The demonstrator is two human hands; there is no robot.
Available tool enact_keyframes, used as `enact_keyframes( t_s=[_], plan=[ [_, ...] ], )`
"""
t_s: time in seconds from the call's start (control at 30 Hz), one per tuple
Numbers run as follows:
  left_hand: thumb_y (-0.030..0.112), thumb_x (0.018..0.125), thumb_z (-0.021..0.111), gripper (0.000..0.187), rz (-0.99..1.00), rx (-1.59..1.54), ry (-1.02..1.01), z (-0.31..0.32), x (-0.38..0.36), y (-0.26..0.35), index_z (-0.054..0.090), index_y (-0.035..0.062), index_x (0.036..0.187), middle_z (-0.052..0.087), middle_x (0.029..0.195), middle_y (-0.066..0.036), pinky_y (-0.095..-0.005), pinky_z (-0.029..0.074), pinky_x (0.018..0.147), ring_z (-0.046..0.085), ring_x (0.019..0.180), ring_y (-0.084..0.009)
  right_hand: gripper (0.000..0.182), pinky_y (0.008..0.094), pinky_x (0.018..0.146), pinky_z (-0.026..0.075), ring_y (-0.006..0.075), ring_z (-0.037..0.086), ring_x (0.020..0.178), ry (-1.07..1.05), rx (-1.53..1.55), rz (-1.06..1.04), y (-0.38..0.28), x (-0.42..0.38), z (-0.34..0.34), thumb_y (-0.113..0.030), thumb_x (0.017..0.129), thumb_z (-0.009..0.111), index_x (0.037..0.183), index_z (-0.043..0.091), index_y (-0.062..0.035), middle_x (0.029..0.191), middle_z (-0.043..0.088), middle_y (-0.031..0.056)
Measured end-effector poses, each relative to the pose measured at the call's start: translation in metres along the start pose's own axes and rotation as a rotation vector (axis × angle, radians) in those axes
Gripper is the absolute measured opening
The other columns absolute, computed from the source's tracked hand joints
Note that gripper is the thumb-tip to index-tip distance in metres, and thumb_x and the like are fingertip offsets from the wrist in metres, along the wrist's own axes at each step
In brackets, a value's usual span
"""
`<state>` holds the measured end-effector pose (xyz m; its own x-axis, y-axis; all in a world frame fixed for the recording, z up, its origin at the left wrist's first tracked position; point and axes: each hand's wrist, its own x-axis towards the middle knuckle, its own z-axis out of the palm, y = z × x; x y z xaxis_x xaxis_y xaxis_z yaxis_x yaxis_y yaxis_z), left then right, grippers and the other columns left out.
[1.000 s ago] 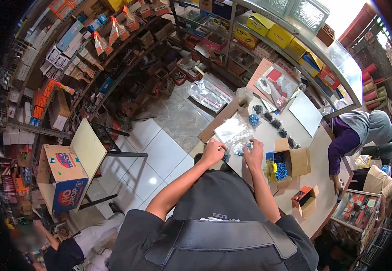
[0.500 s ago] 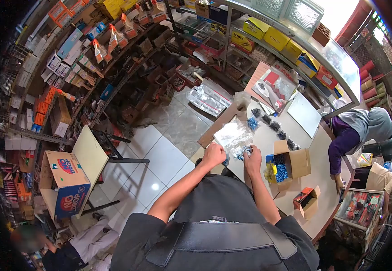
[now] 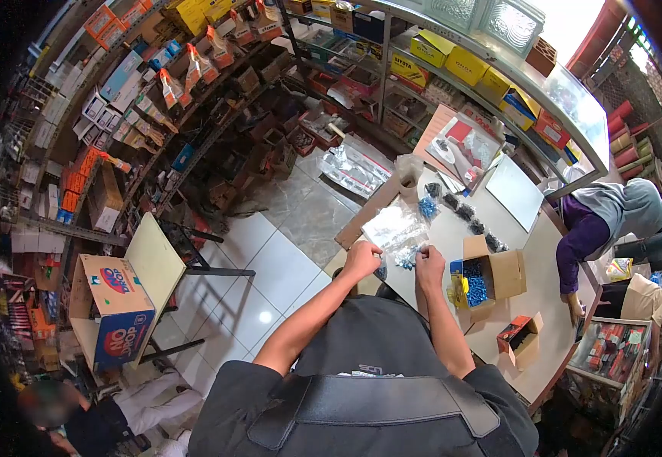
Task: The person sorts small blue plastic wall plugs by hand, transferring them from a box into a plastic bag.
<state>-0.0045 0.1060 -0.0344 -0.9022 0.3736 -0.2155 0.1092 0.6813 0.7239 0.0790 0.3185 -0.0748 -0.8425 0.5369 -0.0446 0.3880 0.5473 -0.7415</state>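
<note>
My left hand is closed at the near-left edge of the counter, beside clear plastic bags; its fingertips hide what they hold. A small dark bluish bundle shows just below it. My right hand has its fingers pinched together at a cluster of small blue pieces. Flat clear plastic bags lie just beyond both hands. A filled packet of blue pieces sits behind them. To the right, an open cardboard box holds many more of the blue pieces.
Several black packets form a row across the counter. A smaller open box stands nearer me. A person in purple sleeves leans on the right edge. A carton rests on a chair at left; another person is lower left.
My right hand has shifted slightly, and the blue cluster now shows lower, left of its fingertips. My left hand has barely moved. The person at lower left has shifted a little.
</note>
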Motion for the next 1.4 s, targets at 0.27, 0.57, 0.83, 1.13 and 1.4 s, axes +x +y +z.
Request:
enact_keyframes(
  t_s=[0.27, 0.57, 0.83, 1.13, 1.4],
  plan=[
    [0.016, 0.073, 0.068, 0.036, 0.01, -0.177, -0.056, -0.008, -0.009, -0.002, 0.08, 0.0093, 0.106, 0.075, 0.092, -0.02, -0.0385, 0.056, 0.079, 0.073, 0.084, -0.0313, 0.022, 0.0338, 0.071, 0.057, 0.0227, 0.072, 0.071, 0.057, 0.089, -0.007, -0.002, -0.001, -0.01, -0.009, 0.083, 0.072, 0.102, 0.073, 0.003, 0.082, 0.074, 0.0176],
    [0.009, 0.082, 0.061, 0.031, 0.204, -0.117, 0.037, -0.026, -0.014, 0.008, 0.081, 0.0113, 0.106, 0.072, 0.089, -0.02, -0.0377, 0.054, 0.077, 0.067, 0.08, -0.0314, 0.019, 0.023, 0.066, 0.048, 0.0053, 0.057, 0.071, -0.117, 0.506, 0.123, -0.051, -0.004, -0.029, -0.009, 0.086, 0.072, 0.103, 0.075, -0.001, 0.077, 0.067, 0.0002],
    [0.005, 0.081, 0.065, 0.037, 0.159, -0.24, 0.065, -0.066, -0.026, 0.056, 0.078, 0.0103, 0.115, 0.061, 0.089, -0.013, -0.0336, 0.051, 0.069, 0.062, 0.072, -0.0225, 0.017, 0.0228, 0.069, 0.048, 0.0063, 0.058, 0.077, -0.262, 0.534, -0.145, -0.13, -0.012, -0.055, -0.001, 0.09, 0.071, 0.106, 0.072, -0.0004, 0.09, 0.065, 0.0],
    [0.004, 0.081, 0.069, 0.037, 0.219, -0.314, 0.055, -0.099, -0.035, 0.093, 0.076, 0.0054, 0.117, 0.064, 0.093, -0.016, -0.0343, 0.054, 0.069, 0.067, 0.077, -0.0248, 0.024, 0.0324, 0.075, 0.053, 0.0203, 0.067, 0.083, -0.226, 0.314, -0.436, -0.18, -0.021, -0.074, 0.0, 0.084, 0.071, 0.107, 0.072, -0.0028, 0.093, 0.068, 0.0102],
    [0.003, 0.08, 0.07, 0.037, 0.217, -0.361, 0.028, -0.099, -0.038, 0.092, 0.075, 0.0033, 0.117, 0.06, 0.091, -0.008, -0.0291, 0.047, 0.064, 0.058, 0.07, -0.0138, 0.035, 0.0417, 0.085, 0.054, 0.0332, 0.068, 0.098, -0.226, 0.232, -0.452, -0.187, -0.023, -0.082, -0.004, 0.086, 0.071, 0.121, 0.067, -0.0067, 0.104, 0.07, 0.0154]
  ],
)
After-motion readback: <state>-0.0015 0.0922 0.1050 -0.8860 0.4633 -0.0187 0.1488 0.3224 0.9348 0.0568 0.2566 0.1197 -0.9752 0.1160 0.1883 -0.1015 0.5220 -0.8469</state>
